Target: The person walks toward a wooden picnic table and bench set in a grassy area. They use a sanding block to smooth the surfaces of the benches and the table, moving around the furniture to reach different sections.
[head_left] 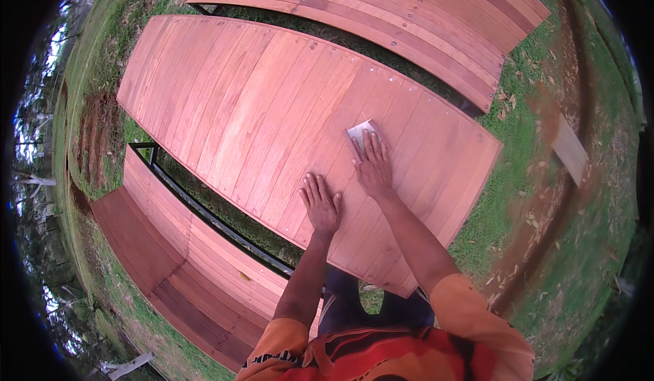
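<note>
**Fingers (pixel 368 147) of R hand (pixel 374 172) over pale pad (pixel 358 128); L hand (pixel 321 211) flat on desk (pixel 231 108)**

R fingers straight, nearly tog., laid on top of the pad; can't tell if the thumb grips its side. Pad's far L end shows past the fingertips. It lies on the R half of the desk, abt midway btwn far & near edges. L hand palm down just L & near of the R, fingers slightly apart, thumb out wide, nothing held.

Desk = reddish wood slats, paler twd L, small fixings along far edge. Slatted far bench (pixel 381 6) beyond it, gap btwn. Near bench (pixel 221 251), also slatted, at near L, w/ small yellowish leaf (pixel 244 276) on it. Grass (pixel 501 200) around; pale board (pixel 570 151) on the ground, far R. Person's orange sleeves (pixel 456 303) at near side.
</note>
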`<state>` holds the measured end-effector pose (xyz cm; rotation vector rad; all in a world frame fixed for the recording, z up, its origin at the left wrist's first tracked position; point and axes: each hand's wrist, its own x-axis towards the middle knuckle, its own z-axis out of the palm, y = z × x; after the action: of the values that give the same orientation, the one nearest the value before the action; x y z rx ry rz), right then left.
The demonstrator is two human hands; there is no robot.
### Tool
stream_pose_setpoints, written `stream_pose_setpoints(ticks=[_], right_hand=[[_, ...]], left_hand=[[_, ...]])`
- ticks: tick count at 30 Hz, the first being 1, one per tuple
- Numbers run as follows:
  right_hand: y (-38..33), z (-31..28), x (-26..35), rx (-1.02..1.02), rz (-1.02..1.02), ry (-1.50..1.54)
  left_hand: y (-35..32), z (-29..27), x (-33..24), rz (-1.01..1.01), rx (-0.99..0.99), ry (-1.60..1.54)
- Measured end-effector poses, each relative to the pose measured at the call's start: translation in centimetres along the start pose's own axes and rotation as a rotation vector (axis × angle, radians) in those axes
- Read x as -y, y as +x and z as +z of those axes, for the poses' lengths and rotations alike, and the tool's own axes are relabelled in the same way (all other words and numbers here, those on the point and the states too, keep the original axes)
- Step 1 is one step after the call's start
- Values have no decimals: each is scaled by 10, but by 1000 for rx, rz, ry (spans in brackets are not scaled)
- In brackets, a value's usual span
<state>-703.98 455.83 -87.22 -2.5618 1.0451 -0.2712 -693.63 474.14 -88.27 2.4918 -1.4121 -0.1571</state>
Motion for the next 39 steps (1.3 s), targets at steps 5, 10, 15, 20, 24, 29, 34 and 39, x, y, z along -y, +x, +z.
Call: stream_pose_setpoints(ticks=[5, 10, 15, 20, 24, 29, 34, 39], right_hand=[[-4, 13, 2, 109, 116, -99], [0, 12, 21, 181, 123, -131], [5, 4, 4, 132, 144, -221], [13, 10, 11, 127, 131, -209], [13, 8, 15, 197, 156, -252], [4, 8, 15, 159, 138, -254], [9, 3, 16, 108, 80, -175], [7, -4, 11, 51, 57, -142]], left_hand=[[0, 26, -42, 47, 121, -19], [-12, 17, -34, 23, 162, 44], [7, 17, -50, 34, 260, -15], [18, 5, -20, 37, 246, -198], [100, -25, 48, -140, 73, -20], [147, -42, 91, -221, 33, 104], [146, -30, 98, -226, 25, 152], [148, -35, 88, -191, -49, 118]])
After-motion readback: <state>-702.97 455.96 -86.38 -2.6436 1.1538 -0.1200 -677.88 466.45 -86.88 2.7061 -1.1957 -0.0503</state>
